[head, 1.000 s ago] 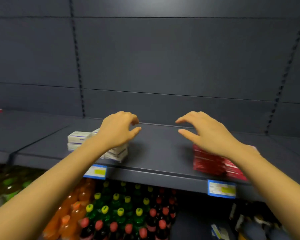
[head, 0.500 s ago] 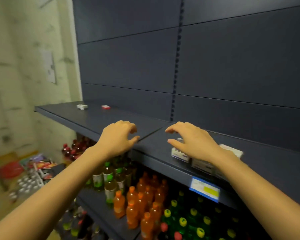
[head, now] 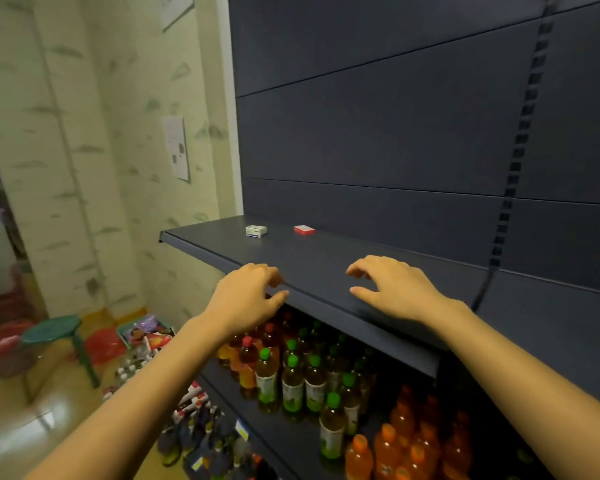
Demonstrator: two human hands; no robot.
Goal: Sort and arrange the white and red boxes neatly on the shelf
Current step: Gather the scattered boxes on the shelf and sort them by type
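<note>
Head view: dark shelf runs from the wall end toward the right, mostly bare, with a white box and a red box lying flat near its far left end, near each other but apart, well away from both hands. Probably the strays left to gather into their colour groups, so the reach likely goes that way. The lower shelf holds bottles, green-capped in front of red-capped ones, orange ones further right. A basket on the floor holds packets, too blurred to identify. Left hand hovers at the shelf's front lip and right hand over its top, both empty with fingers loosely spread and curled.
</note>
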